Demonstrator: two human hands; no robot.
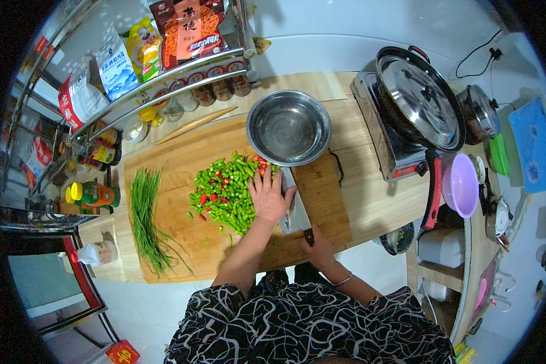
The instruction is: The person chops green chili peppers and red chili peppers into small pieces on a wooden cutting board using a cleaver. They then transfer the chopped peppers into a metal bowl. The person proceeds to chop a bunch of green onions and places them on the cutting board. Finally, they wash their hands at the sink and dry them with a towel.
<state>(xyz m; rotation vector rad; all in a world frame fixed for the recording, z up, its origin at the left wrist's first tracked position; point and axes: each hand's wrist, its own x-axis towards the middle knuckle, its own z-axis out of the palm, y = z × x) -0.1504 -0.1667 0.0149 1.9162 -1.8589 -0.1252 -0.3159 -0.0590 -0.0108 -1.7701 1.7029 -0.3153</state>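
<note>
My right hand (319, 250) grips the dark handle of a broad kitchen cleaver (301, 210), whose blade lies low over the wooden cutting board (182, 154). With fingers spread, my left hand (269, 196) rests on the right edge of a heap of chopped green and red chili peppers (227, 191), close beside the blade. A stainless steel bowl (289, 127) with no food visible inside stands just beyond the hand, over the board's far edge. On the board's left side lies a bunch of green chives (144, 214).
A lidded wok (421, 98) sits on a gas stove (382, 132) at right, its red-black handle (432, 191) jutting toward me. Near it are a purple bowl (460, 185) and a pot (477, 113). A wooden rolling pin (198, 124) lies below the seasoning rack (164, 82) at left.
</note>
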